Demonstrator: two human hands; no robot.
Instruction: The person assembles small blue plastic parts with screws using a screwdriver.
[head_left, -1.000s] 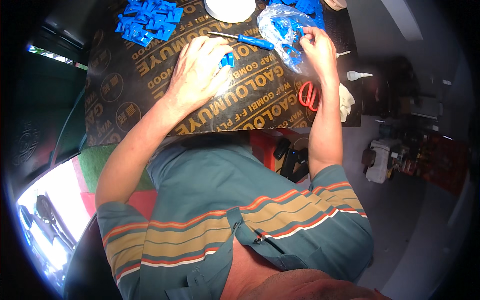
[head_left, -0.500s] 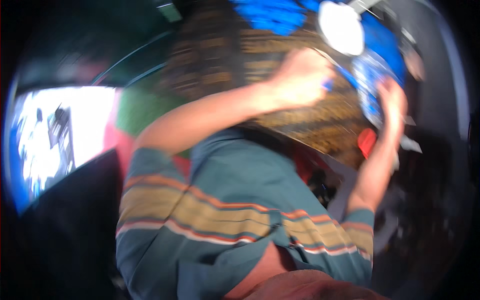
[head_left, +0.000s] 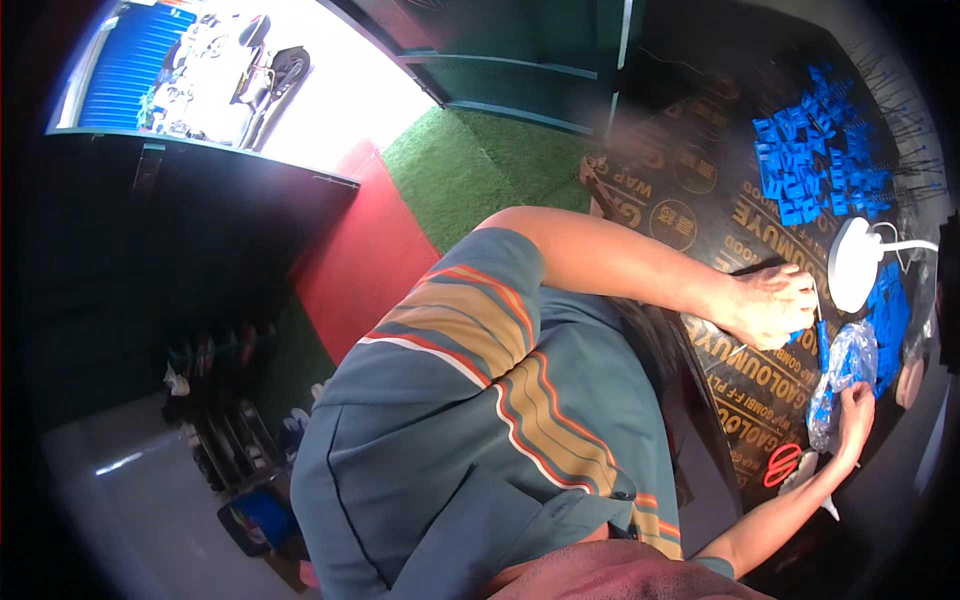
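Room around my seat: green artificial-turf mat (head_left: 470,165) adjoining a red floor mat (head_left: 365,265); dark desk (head_left: 700,190) at right; bright daylight through the open doorway (head_left: 330,85); grey floor (head_left: 110,480) at lower left.

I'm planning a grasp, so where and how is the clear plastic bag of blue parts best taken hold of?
Probably by the crumpled upper part of the clear plastic bag, pinched from the side away from the right hand, which already touches its lower end. The film bunches there, offering loose folds.
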